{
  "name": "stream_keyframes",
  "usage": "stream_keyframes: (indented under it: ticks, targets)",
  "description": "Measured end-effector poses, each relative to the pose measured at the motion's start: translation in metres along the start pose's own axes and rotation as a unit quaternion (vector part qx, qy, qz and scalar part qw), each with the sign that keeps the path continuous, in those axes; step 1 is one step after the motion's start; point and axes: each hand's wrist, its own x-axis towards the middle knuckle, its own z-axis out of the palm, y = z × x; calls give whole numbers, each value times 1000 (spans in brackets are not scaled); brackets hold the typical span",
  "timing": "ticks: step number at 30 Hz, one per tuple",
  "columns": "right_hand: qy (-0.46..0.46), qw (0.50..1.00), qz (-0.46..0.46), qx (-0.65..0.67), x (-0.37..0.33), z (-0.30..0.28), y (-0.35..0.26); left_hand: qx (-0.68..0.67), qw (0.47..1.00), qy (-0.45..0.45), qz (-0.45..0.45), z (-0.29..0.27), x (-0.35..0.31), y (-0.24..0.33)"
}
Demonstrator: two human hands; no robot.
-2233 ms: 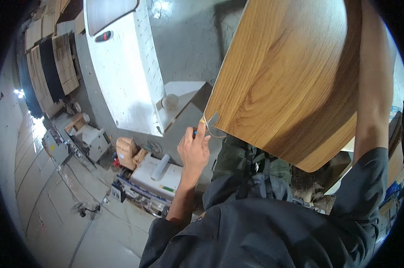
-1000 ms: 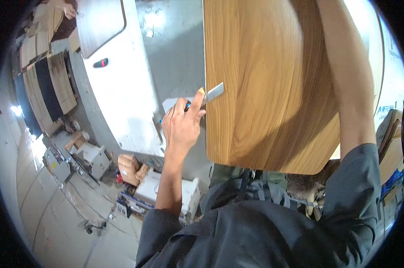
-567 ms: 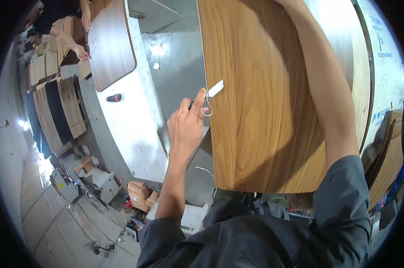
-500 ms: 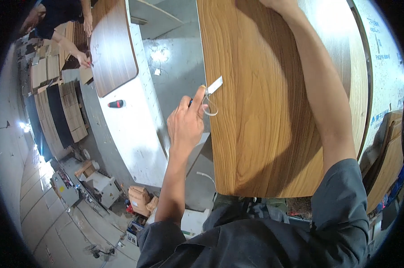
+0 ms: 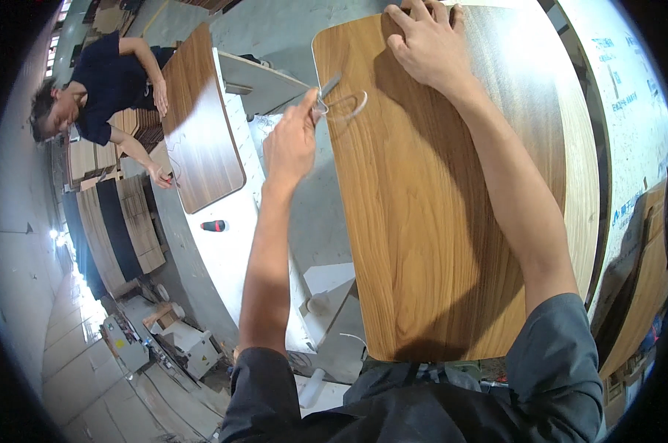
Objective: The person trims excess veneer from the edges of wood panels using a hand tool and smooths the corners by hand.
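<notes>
Left fingers (image 5: 304,111) clenched round bladed tool (image 5: 331,84) at left edge of board (image 5: 415,214); right fingers (image 5: 400,18) (spread) at far end.

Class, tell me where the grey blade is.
In the head view, the grey blade juts from the person's left hand, over the left edge of the wooden board, near its far left corner, beside a curled strip.

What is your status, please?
Left hand gripping grey metal-bladed tool. Right hand on brown wood-grain rectangular panel, far end. Thin pale strip looped over panel's left edge.
</notes>
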Motion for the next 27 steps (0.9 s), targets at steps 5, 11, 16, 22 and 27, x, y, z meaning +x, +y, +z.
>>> stream_keyframes:
  ticks: [5, 11, 16, 22, 27]
  targets:
    - [-35, 997, -22, 59, 8, 2, -14, 4, 999, 19, 31, -19, 45, -23]
    - [-84, 987, -109, 80, 3, 4, -17, 9, 999, -5, -39, -16, -5, -26]
    - [-107, 976, -165, 91, -8, -1, -28, 15, 999, 15, -39, -19, -47, -21]
    - [-117, 973, -169, 105, -4, 1, -25, 21, 1000, 7, -21, -24, -35, -33]
    - [-106, 976, -165, 96, -8, 0, -22, -12, 1000, -22, -17, -26, 14, -59]
